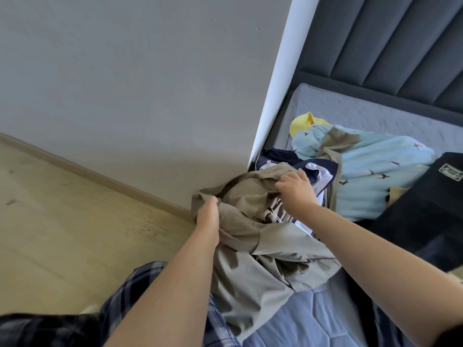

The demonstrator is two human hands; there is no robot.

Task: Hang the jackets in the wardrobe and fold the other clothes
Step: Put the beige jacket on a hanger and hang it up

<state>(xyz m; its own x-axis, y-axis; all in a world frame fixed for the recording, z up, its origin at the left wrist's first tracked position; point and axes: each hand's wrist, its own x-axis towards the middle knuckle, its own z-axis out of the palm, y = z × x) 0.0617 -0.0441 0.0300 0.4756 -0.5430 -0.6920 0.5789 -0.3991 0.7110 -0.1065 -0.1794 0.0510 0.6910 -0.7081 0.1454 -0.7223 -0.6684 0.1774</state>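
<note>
Both hands are on a khaki jacket (253,241) at the edge of the bed (313,319), a little to the 4 o'clock side of the frame's centre. The left hand (209,216) has its fingers curled round a bunched fold near the collar, and the right hand (295,189) pinches the cloth at the jacket's 1 o'clock side. The job looks barely begun: no wardrobe or hanger is in view, and nothing seen is folded. A pile waits on the mattress, with a light blue garment with bird prints (370,176) at 2 o'clock of the jacket, a yellow piece (304,122) beyond it, navy clothing (280,159) touching the jacket's top edge, and a black garment (426,209) at 3 o'clock. The jacket hangs over the bed's side by the person's plaid trousers (130,291). The wall (125,83) and a white corner edge (278,78) stand close at 12 o'clock, so free room lies over the wooden floor (62,221) at 9 o'clock.
</note>
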